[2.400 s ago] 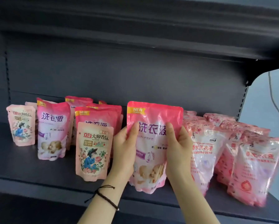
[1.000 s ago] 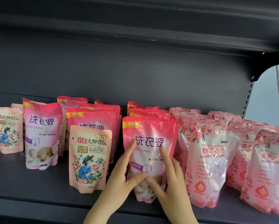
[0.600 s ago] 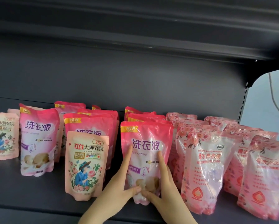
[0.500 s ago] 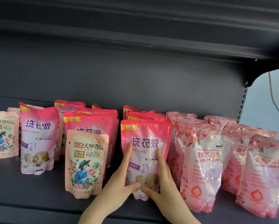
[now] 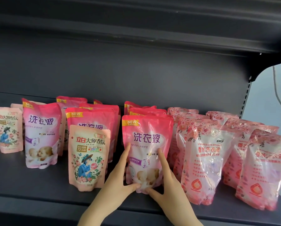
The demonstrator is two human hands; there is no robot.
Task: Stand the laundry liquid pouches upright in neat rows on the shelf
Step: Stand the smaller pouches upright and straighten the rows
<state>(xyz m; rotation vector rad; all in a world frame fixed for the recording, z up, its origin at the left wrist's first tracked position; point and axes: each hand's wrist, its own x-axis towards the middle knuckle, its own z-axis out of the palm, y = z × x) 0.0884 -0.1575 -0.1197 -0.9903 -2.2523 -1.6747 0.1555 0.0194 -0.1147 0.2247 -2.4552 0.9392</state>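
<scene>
Now we press left hand [image 5: 118,181] and right hand [image 5: 169,182], fingers straight, against the pink laundry pouch [image 5: 147,139]; earlier we gripped it aloft.

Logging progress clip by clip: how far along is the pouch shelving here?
Done: the pouches on the shelf stand upright in rows. In hand: left hand and right hand steady the front pink pouch. Left: the small floral pouch stands ahead of a pink row, likely misplaced.

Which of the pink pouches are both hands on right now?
The front-centre pink pouch: left hand and right hand touch its lower front. It stands between the peach floral pouch and a clear rose-print pouch.
</scene>
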